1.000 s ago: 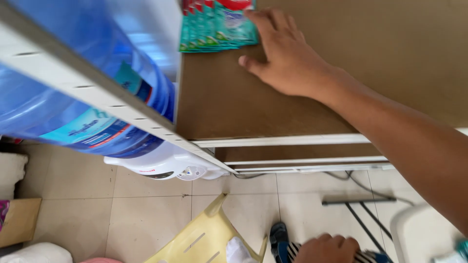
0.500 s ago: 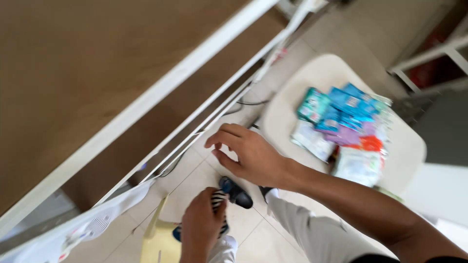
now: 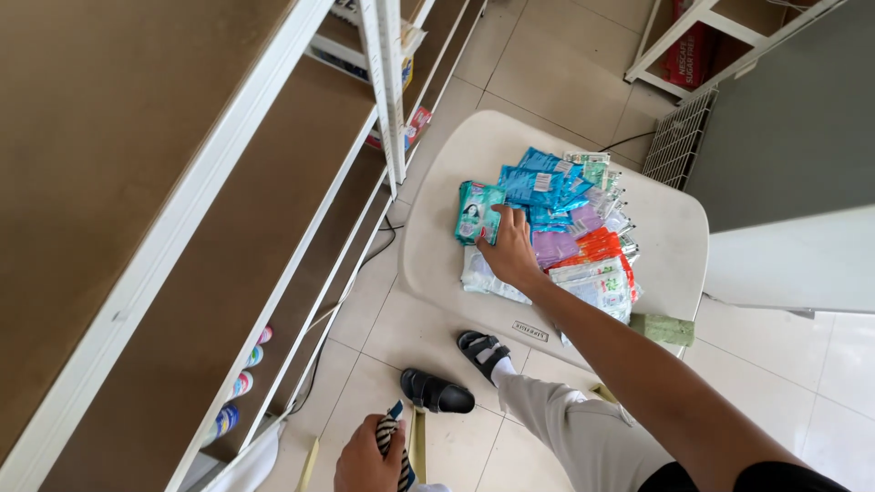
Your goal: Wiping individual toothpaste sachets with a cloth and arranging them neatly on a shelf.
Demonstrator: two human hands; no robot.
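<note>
My right hand [image 3: 510, 251] reaches down onto a pile of flat sachet packets on a cream plastic table [image 3: 670, 241]. Its fingers rest on the edge of a teal packet [image 3: 474, 211] at the left of the pile; whether they grip it I cannot tell. Blue packets [image 3: 538, 187], purple ones [image 3: 554, 246], an orange one [image 3: 602, 244] and a white-green one [image 3: 597, 284] lie around the hand. My left hand [image 3: 369, 460] is low at the bottom edge, closed on a striped black-and-white cloth [image 3: 390, 435].
Brown shelves with white rails [image 3: 210, 191] fill the left side. Bottles [image 3: 241, 387] stand on the lowest shelf. My feet in black sandals [image 3: 456, 369] stand on the tiled floor. A grey cabinet [image 3: 784, 137] and a wire grille [image 3: 679, 137] are at right.
The view has swung from the shelf top down to the table. My right hand left the shelf and the packets placed there and moved onto the pile on the table.
</note>
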